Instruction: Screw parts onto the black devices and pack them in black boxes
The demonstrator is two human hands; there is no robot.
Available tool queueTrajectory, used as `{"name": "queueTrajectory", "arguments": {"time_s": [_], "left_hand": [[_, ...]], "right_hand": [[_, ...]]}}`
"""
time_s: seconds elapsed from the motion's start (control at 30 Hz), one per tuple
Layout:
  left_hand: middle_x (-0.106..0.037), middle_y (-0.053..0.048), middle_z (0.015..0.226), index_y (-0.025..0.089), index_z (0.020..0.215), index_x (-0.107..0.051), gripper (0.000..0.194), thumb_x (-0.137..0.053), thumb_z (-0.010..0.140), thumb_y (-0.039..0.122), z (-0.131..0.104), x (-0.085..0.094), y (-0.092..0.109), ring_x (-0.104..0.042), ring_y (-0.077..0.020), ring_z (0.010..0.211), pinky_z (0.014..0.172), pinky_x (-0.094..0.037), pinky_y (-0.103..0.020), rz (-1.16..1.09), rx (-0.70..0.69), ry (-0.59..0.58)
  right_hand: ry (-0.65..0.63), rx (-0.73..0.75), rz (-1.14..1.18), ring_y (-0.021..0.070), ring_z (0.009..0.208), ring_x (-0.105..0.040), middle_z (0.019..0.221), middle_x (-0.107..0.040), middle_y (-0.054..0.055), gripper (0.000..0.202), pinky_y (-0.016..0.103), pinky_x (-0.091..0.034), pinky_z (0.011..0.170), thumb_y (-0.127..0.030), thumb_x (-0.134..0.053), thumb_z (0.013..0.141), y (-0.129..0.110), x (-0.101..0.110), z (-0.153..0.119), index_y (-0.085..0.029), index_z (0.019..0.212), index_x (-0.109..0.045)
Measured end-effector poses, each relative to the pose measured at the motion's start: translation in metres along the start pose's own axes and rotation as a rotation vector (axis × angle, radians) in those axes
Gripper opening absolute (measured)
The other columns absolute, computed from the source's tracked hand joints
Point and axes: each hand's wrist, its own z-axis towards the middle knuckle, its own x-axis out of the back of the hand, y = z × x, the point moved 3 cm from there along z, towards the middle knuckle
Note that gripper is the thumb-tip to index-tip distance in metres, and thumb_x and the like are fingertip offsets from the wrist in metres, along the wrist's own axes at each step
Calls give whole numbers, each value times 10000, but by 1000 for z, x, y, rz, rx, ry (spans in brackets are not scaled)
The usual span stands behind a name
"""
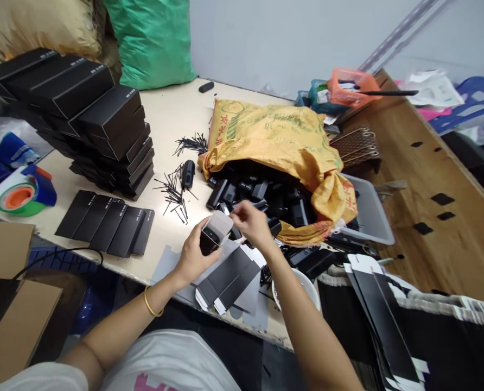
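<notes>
My left hand [193, 254] is wrapped round a small black box [210, 239] with its pale end flap raised. Dark contents show inside its open end. Close to the flap, on the right, my right hand [250, 221] has its fingers pinched together; what they hold, if anything, is too small to make out. Below both hands lies a flat, unfolded black carton [239, 278] on grey sheets. Just beyond them, an orange-yellow sack [270, 136] opens toward me, with several black devices [262, 191] spilling from its mouth.
Stacked black boxes [103, 117] stand at the left, with flatter ones [112, 222] in front. Black ties [174, 193] lie mid-table beside a black device [188, 174]. A white bowl [313, 293], grey bin [374, 212] and flat cartons [382, 320] are at the right.
</notes>
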Motion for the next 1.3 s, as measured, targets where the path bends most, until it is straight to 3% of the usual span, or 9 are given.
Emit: {"name": "queueTrajectory", "arguments": {"time_s": [0.07, 0.13, 0.3, 0.47, 0.63, 0.8, 0.97, 1.1, 1.3], "left_hand": [[-486, -119, 1337, 200, 1337, -324, 700, -654, 720, 222, 0, -7, 2, -460, -232, 1245, 1046, -376, -388, 17, -27, -25], [-454, -121, 1368, 211, 1364, -275, 728, -638, 733, 199, 0, -11, 3, -429, -232, 1278, 1057, -366, -389, 34, -44, -41], [-433, -117, 1379, 218, 1359, -252, 700, -599, 753, 166, -2, -13, 5, -420, -220, 1287, 1059, -367, -382, 50, -72, -49], [-506, -113, 1300, 202, 1177, -394, 505, -605, 724, 132, -5, -16, 6, -514, -219, 1192, 1008, -423, -387, -5, -130, -135], [-343, -186, 1438, 205, 1319, -167, 727, -599, 739, 132, -7, -17, 1, -415, -250, 1296, 1031, -412, -432, -110, -89, -197], [-442, -185, 1351, 188, 1287, -167, 735, -644, 728, 177, -9, -19, -2, -456, -254, 1261, 1034, -409, -448, -138, -81, -155], [-445, -189, 1333, 191, 1174, -251, 650, -681, 686, 171, -6, -21, -3, -482, -270, 1230, 1007, -427, -446, -177, -69, -172], [-516, -181, 1238, 182, 1143, -273, 669, -724, 655, 253, 0, -18, -6, -576, -292, 1097, 884, -497, -430, -153, 23, -193], [-467, -203, 1297, 167, 1182, -268, 686, -709, 663, 248, 2, -20, -9, -523, -299, 1179, 949, -465, -436, -134, -42, -188]], "right_hand": [[272, -81, 489, 125, 559, -566, 720, -621, -24, 252, 255, -455, 561, -284, -523, 844, -12, 21, -21, -225, 1081, -462], [410, -101, 706, 123, 576, -577, 753, -628, -32, 354, 266, -474, 580, -328, -583, 819, -27, 30, -43, -263, 1132, -430], [299, -17, 318, 172, 814, -593, 848, -641, 38, 124, 330, -481, 759, -310, -538, 857, -47, 20, -69, -234, 901, -624], [484, -160, 491, 182, 846, -581, 988, -582, 62, 381, 325, -496, 721, -380, -604, 800, -32, -11, -67, -210, 1131, -521], [595, 13, 371, 225, 948, -579, 976, -625, 68, 115, 412, -455, 847, -316, -535, 851, -57, -34, -74, -214, 863, -586], [617, -36, 436, 210, 958, -597, 1003, -635, 73, 125, 416, -467, 851, -252, -513, 871, -53, -36, -79, -218, 979, -565], [606, 126, 344, 248, 1064, -573, 1106, -642, 93, 151, 497, -428, 923, -257, -499, 876, -52, -43, -84, -215, 968, -610], [605, 43, 547, 248, 1104, -576, 1194, -609, 114, 216, 505, -440, 934, -283, -476, 895, -50, -42, -84, -198, 1072, -566], [535, 124, 343, 249, 985, -637, 1075, -671, 98, 128, 468, -490, 874, -264, -528, 864, -49, -31, -83, -193, 892, -631]]}}
